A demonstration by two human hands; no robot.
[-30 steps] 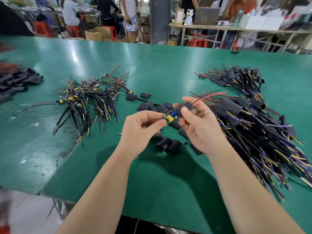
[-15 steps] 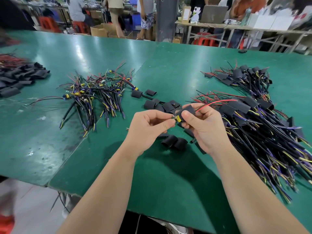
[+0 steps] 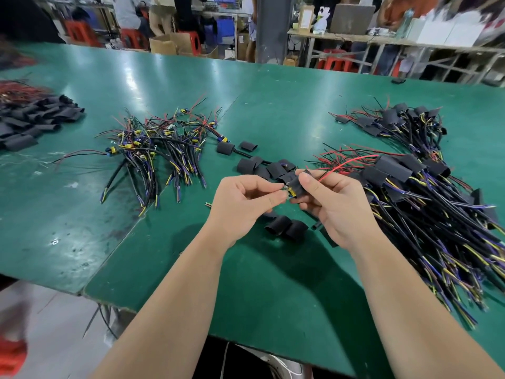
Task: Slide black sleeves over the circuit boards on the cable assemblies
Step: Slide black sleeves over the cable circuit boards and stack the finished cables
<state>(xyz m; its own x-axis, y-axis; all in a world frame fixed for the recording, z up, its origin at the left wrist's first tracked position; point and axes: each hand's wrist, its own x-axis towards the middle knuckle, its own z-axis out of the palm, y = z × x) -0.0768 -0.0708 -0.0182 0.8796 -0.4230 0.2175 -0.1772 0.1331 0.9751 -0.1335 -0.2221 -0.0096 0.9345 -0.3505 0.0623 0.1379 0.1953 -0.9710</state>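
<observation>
I am observing the right hand (image 3: 328, 206), gripping the black sleeve (image 3: 297, 184), drawing it further over the circuit board (image 3: 290, 191) than a second ago, the left hand (image 3: 244, 199) pinching the board's last exposed yellow end, above the table's (image 3: 273, 110) middle, seating by my judgement nearly done.

Long green worktable (image 3: 273, 91), red stools (image 3: 79, 31), grey pillar (image 3: 270, 28), cardboard boxes (image 3: 164, 46)

circuit board (image 3: 290, 192) mostly hidden inside black sleeve (image 3: 296, 184)

No text, label or number can be read anywhere.
</observation>
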